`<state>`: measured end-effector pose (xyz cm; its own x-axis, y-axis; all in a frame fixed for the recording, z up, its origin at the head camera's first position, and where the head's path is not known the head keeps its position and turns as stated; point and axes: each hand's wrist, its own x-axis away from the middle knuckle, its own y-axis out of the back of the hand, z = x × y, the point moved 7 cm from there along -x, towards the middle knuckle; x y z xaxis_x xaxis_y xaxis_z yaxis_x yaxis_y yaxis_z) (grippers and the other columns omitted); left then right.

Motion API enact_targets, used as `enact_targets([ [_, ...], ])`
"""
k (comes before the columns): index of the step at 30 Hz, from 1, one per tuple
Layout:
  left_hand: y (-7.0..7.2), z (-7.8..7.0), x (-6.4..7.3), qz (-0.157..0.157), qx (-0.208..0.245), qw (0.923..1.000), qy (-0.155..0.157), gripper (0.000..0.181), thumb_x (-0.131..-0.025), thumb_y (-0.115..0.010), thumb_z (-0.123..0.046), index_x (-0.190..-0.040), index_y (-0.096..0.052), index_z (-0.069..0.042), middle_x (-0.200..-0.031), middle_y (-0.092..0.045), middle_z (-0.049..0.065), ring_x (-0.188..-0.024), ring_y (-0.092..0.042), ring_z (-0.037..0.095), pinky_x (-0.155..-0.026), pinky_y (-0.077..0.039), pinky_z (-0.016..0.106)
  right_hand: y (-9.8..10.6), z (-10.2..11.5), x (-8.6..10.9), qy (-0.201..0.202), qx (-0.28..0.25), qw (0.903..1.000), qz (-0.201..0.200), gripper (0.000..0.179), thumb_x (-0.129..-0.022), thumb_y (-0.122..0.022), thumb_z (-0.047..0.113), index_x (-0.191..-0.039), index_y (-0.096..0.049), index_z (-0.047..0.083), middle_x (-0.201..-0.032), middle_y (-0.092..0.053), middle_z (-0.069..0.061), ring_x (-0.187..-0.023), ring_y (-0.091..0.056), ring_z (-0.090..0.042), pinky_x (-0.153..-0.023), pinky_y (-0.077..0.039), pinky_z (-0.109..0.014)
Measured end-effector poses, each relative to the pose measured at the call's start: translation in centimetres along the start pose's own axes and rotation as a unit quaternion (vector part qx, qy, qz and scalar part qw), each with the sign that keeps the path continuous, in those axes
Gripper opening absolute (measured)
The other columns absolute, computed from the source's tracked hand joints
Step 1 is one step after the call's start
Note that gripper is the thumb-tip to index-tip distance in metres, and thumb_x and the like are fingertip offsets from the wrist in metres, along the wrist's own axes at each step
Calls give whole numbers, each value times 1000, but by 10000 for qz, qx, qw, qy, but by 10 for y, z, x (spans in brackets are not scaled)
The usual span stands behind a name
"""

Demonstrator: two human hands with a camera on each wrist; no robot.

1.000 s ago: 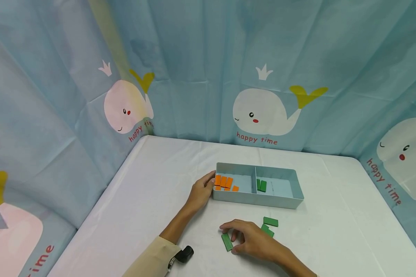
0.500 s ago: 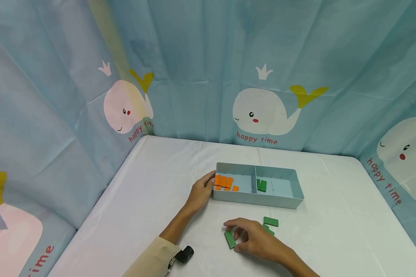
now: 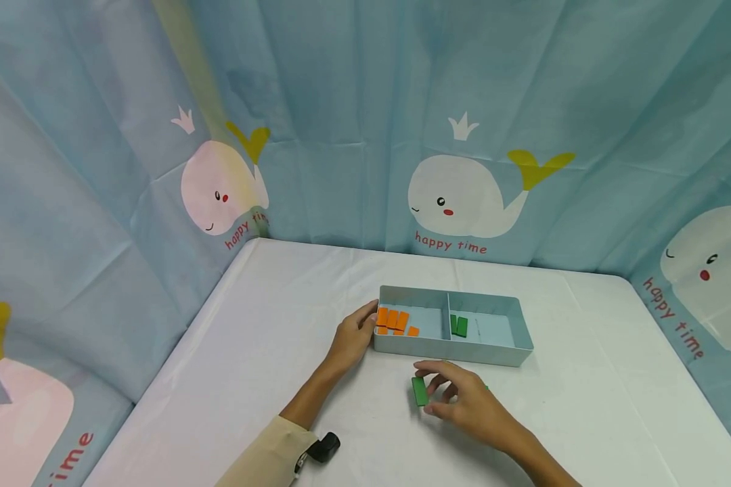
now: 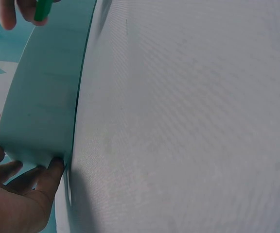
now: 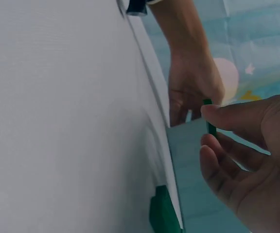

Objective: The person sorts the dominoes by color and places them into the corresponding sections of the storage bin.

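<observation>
Between right thumb and fingers I pinch a small green rectangular tile [image 3: 419,391]; the right hand [image 3: 472,406] is over the white table, in front of the box. In the right wrist view the same tile [image 5: 211,124] shows edge-on between the fingertips. My left hand [image 3: 350,341] rests its fingers against the left end of a pale blue two-compartment box [image 3: 453,350]. The left wrist view shows those fingertips [image 4: 56,162] at the end wall. Orange tiles [image 3: 392,318] lie in the left compartment and green tiles [image 3: 461,327] in the right one.
More green tiles [image 5: 163,212] lie on the tablecloth, mostly hidden behind my right hand in the head view. A black wrist camera [image 3: 325,447] sits at the left sleeve [image 3: 274,453]. Whale-print curtains [image 3: 341,135] hang behind and beside the table.
My right hand has lifted the green tile and carried it toward the box, away from me and slightly right. The left hand and the box have stayed put.
</observation>
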<state>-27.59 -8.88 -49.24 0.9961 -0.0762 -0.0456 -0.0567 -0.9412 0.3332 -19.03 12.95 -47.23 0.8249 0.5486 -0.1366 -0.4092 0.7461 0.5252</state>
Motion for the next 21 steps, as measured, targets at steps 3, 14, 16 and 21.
enact_targets([
  [3, 0, 0, 0, 8, 10, 10000, -4, 49, -115, -46, -27, -160, -47, -6, -162, -51, 10, -155, -41, 32, -128, -32, 53, 11, 1, 0, 66, 2, 9997, -233, 69, -85, -87, 2, -146, -62, 22, -133, -71, -6, -102, -69, -14, -79, -63, -28],
  [14, 0, 0, 0, 31, 32, 10000, -40, 49, -115, -46, -27, -160, -47, -7, -162, -51, 10, -155, -41, 32, -128, -32, 54, 49, 0, 1, -211, 245, 9942, -1029, 64, -88, -83, -3, -146, -61, 13, -133, -69, 0, -112, -66, -16, -83, -64, -30],
  [16, -1, 0, 0, 39, 32, 10000, -48, 50, -115, -46, -27, -160, -47, -6, -162, -51, 10, -155, -41, 32, -129, -31, 54, 56, -1, 1, -211, 324, 9926, -1151, 64, -88, -83, -3, -146, -61, 15, -133, -69, -1, -113, -66, -16, -83, -64, -30],
  [21, -1, 1, -1, 43, 23, 10000, -56, 50, -115, -46, -27, -160, -47, -6, -162, -50, 10, -155, -40, 32, -129, -31, 55, 72, -4, 3, 0, 451, 9894, -1378, 65, -87, -82, -7, -145, -61, 13, -135, -69, -7, -113, -67, -15, -84, -64, -28],
])
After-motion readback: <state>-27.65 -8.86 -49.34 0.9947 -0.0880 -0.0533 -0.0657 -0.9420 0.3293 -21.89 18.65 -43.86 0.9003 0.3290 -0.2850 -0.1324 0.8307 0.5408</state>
